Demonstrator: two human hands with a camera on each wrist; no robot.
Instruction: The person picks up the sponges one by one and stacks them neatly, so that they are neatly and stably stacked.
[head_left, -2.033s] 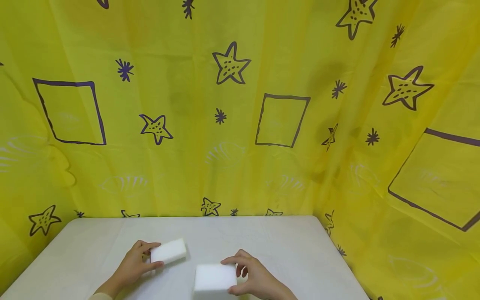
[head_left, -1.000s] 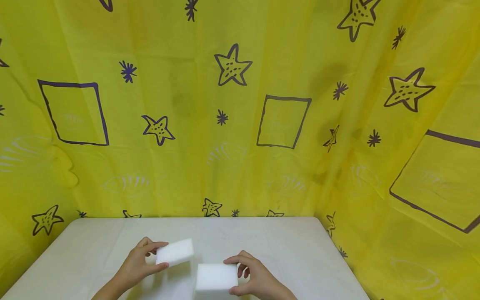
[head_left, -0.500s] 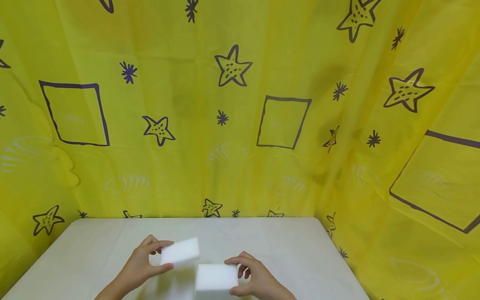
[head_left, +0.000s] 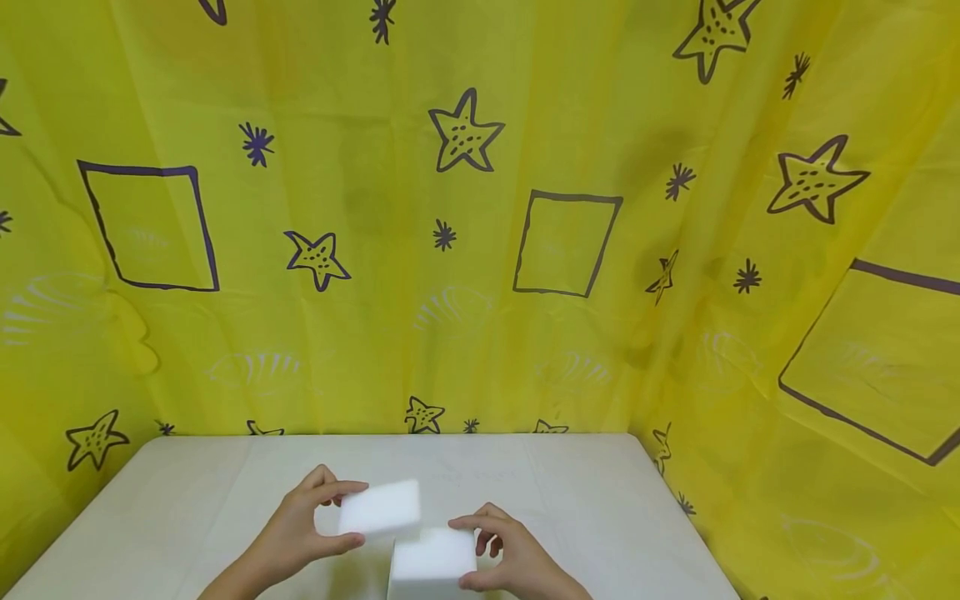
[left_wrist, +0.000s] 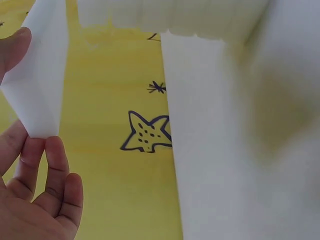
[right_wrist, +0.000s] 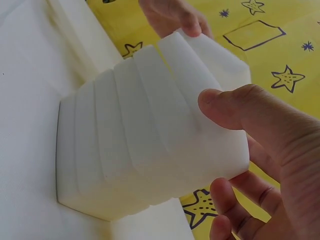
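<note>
My left hand (head_left: 296,529) pinches a white sponge block (head_left: 382,508) by its left end, thumb in front and fingers behind. The block is held slightly tilted in the air, overlapping the far left corner of a stack of white sponge blocks (head_left: 431,557) in the head view; whether they touch I cannot tell. My right hand (head_left: 513,554) grips the stack's top at its right side, thumb and fingers on opposite faces. In the right wrist view the stack (right_wrist: 115,140) shows several layers, a little unevenly aligned. The left wrist view shows the held block's (left_wrist: 42,75) edge between thumb and fingers.
The stack stands on a white-covered table (head_left: 585,500). Behind and to the sides hangs a yellow curtain (head_left: 360,333) printed with starfish, shells and square outlines. The table's far edge meets the curtain.
My left hand has lifted its sponge block off the table and carried it rightward, up to the stack. The right hand has stayed nearly still on the stack.
</note>
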